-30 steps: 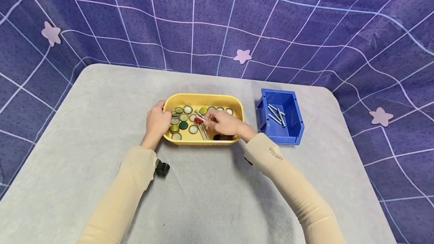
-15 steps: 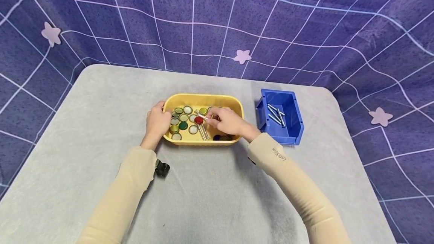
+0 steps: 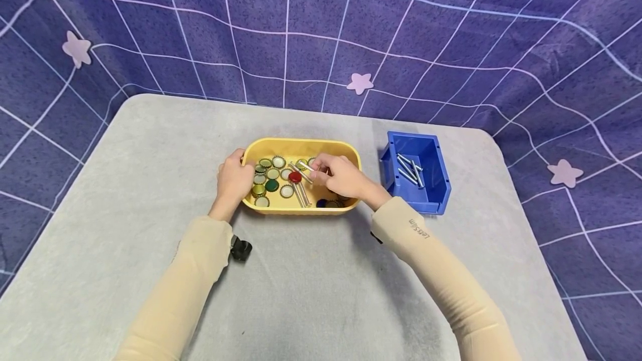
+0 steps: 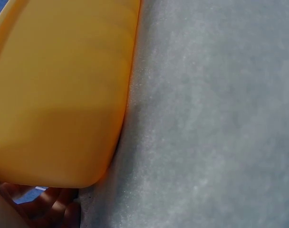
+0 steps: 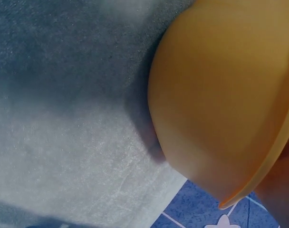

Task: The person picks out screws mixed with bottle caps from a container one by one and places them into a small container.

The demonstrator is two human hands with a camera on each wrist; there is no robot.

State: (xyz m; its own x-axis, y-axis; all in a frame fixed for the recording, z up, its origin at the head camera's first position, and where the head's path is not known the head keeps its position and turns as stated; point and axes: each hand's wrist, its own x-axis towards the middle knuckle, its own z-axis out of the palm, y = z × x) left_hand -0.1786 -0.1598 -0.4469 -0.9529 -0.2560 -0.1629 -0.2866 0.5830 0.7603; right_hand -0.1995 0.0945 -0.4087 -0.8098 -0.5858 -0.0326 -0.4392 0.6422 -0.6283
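Observation:
A yellow oblong tub [image 3: 301,211] stands mid-table in the head view, with many bottle caps and a few thin silver metal rods inside. My left hand [image 3: 233,180] grips its left end, thumb at the rim and fingers outside. Over the tub's right half, my right hand [image 3: 342,177] pinches a short silver metal rod [image 3: 306,165] between thumb and fingers. Just left of those fingertips lies a red bottle cap [image 3: 295,177], with loose rods [image 3: 302,195] below it. The right hand hides part of the caps. Both wrist views mostly show the tub's outer wall [image 4: 63,95].
To the right of the tub stands a blue open-front bin [image 3: 443,194] holding several silver metal rods [image 3: 411,171]. A grey cloth covers the table [image 3: 301,283]. Behind it hangs a purple gridded curtain [image 3: 321,27] with pale stars.
My right hand has drawn slightly right with the rod, away from the red cap, so more of the cap and a rod beside it show. My left hand stays put.

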